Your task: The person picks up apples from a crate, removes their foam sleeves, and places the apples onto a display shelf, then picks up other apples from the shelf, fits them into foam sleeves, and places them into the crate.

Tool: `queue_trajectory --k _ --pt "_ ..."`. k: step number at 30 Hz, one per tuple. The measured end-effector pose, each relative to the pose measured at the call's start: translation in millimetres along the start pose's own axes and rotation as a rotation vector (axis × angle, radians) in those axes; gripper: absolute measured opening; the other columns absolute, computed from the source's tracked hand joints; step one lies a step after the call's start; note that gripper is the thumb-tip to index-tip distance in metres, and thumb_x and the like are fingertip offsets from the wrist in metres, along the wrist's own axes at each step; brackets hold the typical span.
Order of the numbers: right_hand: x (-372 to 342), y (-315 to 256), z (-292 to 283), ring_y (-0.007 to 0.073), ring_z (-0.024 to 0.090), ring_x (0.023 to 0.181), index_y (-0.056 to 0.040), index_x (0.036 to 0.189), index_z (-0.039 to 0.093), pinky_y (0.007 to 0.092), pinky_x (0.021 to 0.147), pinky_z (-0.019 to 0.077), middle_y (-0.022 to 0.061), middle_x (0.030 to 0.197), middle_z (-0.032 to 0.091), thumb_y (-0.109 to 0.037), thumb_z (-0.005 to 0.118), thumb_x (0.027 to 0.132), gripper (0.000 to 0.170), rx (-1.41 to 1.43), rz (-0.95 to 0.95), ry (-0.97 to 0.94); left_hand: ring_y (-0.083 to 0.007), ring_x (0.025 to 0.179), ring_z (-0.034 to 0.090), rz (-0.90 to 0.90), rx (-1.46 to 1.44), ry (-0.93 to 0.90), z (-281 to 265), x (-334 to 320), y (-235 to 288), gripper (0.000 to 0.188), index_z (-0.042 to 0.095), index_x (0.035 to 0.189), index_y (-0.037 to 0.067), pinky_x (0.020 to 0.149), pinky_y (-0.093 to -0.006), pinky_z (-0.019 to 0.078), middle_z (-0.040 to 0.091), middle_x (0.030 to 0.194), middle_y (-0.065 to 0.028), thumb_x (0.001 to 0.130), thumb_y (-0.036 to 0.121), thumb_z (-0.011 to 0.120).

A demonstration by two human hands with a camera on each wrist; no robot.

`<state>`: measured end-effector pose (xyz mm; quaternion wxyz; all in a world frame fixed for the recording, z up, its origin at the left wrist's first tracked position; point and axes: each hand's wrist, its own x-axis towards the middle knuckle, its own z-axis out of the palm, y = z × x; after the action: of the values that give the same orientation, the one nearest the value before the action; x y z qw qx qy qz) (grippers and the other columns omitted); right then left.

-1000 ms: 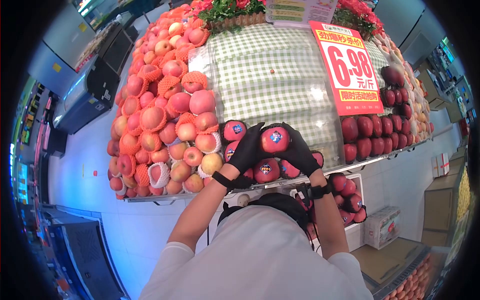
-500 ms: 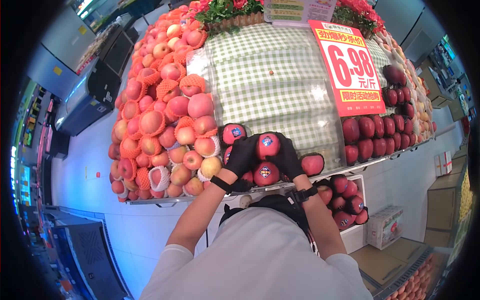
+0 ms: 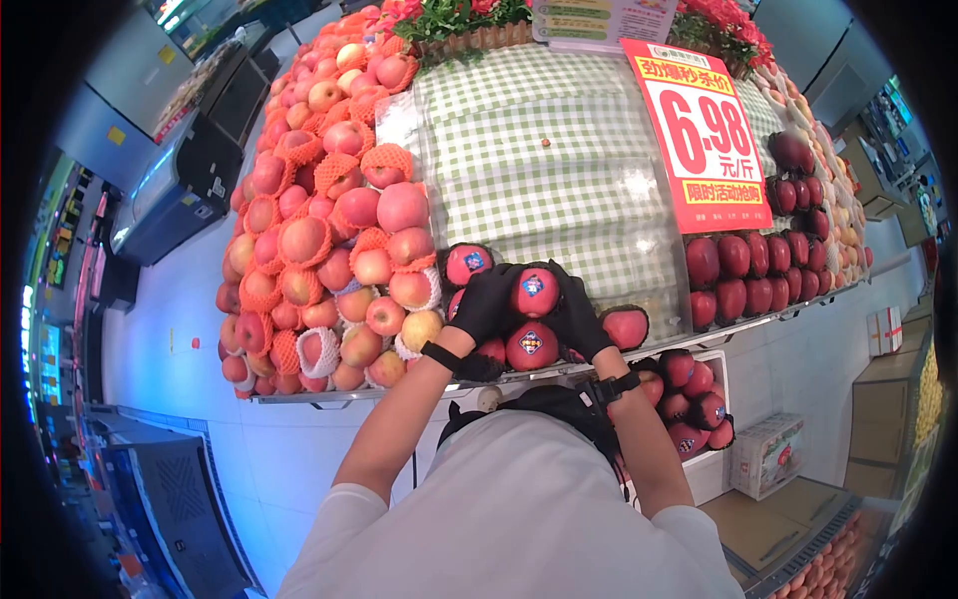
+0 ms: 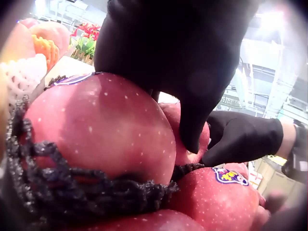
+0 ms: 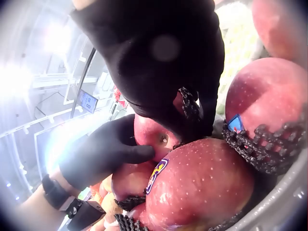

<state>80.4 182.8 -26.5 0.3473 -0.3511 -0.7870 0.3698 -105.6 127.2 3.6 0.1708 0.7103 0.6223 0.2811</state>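
Black-gloved fingers [image 4: 191, 126] around a smooth, round apple [image 3: 535, 291]

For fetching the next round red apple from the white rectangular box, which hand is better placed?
Probably the black-gloved right hand: the white box sits on that side, farther from the black-gloved left hand.

Stand [image 3: 319, 397]: checked cloth [image 3: 539, 180]
Left: piled apples [image 3: 302, 242], some netted
Right: dark red apples [image 3: 757, 255]
Near: apples in black nets [image 3: 531, 345]
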Motion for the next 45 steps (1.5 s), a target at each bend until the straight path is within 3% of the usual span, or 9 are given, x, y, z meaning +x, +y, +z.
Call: queue_trajectory --k 5,8,11,23,29,35,38,41,45 --pt "1.5 8.2 0.2 0.0363 0.062 0.1 -0.0058 0.135 0.047 0.04 0.087 0.0541 0.018 0.115 0.064 -0.012 0.086 0.065 0.08 0.152 0.037 -0.058 -0.0401 0.098 0.063 -0.05 0.01 -0.037 5.5 2.1 -3.1 0.061 0.059 0.115 0.006 0.085 -0.0467 0.0513 0.065 0.105 -0.0201 0.062 0.023 0.084" --pt "-10.0 23.0 9.7 0.0326 0.064 0.099 -0.0039 0.138 0.043 0.0405 0.084 0.0547 0.0188 0.114 0.062 -0.01 0.085 0.064 0.085 0.101 0.506 0.004 -0.0391 0.099 0.064 -0.069 0.0 0.001 7.4 0.1 -4.0 0.063 0.059 0.116 0.006 0.086 -0.046 0.0517 0.065 0.106 -0.02 0.061 0.024 0.085" --pt "-12.8 34.5 13.1 0.0281 0.064 0.097 -0.0014 0.139 0.041 0.0385 0.08 0.0564 0.0202 0.114 0.061 -0.007 0.083 0.064 0.086 0.175 0.6 0.018 -0.0384 0.1 0.063 -0.121 0.014 0.065 -0.1 -0.6 12.9 0.065 0.059 0.117 0.007 0.086 -0.0465 0.0527 0.064 0.109 -0.0188 0.06 0.02 0.086" --pt "-8.9 3.5 -21.8 0.0268 0.066 0.097 0.0027 0.141 0.037 0.0361 0.075 0.0597 0.0241 0.121 0.057 0.008 0.078 0.059 0.092 0.675 0.705 -0.113 -0.0359 0.102 0.062 -0.186 0.084 0.089 1.3 -4.7 27.5 0.066 0.06 0.116 0.007 0.089 -0.0471 0.0479 0.064 0.109 -0.015 0.061 0.03 0.088" --pt "-26.9 43.6 4.2 0.0249 0.066 0.098 0.0032 0.14 0.039 0.0348 0.077 0.0598 0.0247 0.125 0.056 0.008 0.077 0.063 0.086 0.607 0.654 -0.087 -0.0344 0.103 0.062 -0.056 0.221 0.034 5.1 -12.7 17.5 0.07 0.056 0.124 0.009 0.093 -0.0465 0.044 0.064 0.111 -0.0139 0.063 0.027 0.086" --pt "-9.7 14.1 -36.8 0.0304 0.058 0.117 -0.0054 0.138 0.047 0.0403 0.091 0.0552 0.0201 0.126 0.057 0.003 0.075 0.069 0.074 0.504 0.814 -0.227 -0.0366 0.106 0.062 0.007 0.136 -0.047 9.9 -12.7 -10.6 0.07 0.056 0.126 0.007 0.094 -0.0462 0.046 0.064 0.117 -0.0165 0.064 0.022 0.084" --pt "-6.1 20.7 -39.2 0.0351 0.057 0.119 -0.0112 0.137 0.049 0.0439 0.096 0.0518 0.0192 0.128 0.055 -0.002 0.077 0.069 0.075 0.058 0.059 -0.158 -0.0333 0.108 0.062 -0.068 -0.1 -0.057 -26.1 -14.7 17.6 0.059 0.057 0.125 0.008 0.092 -0.0424 0.049 0.065 0.114 -0.0146 0.07 0.009 0.079" --pt "3.0 -2.6 -32.7 0.0403 0.054 0.12 -0.013 0.136 0.05 0.0468 0.099 0.0492 0.0198 0.134 0.05 -0.007 0.08 0.066 0.077 -0.038 -0.093 -0.23 -0.0305 0.113 0.061 -0.208 -0.277 0.077 -18.8 -28.1 -15.1 0.061 0.055 0.13 0.006 0.092 -0.0408 0.0515 0.063 0.122 -0.0156 0.075 0.01 0.079" --pt "9.7 -14.1 -25.6 0.0418 0.044 0.131 -0.0138 0.137 0.047 0.0486 0.107 0.0422 0.0216 0.141 0.043 -0.013 0.084 0.068 0.078 -0.045 0.015 -0.369 -0.0197 0.102 0.061 -0.292 -0.428 0.291 -32.8 -37.0 -27.7 0.049 0.056 0.127 0.005 0.088 -0.0314 0.0518 0.063 0.12 -0.0081 0.081 0.002 0.072"
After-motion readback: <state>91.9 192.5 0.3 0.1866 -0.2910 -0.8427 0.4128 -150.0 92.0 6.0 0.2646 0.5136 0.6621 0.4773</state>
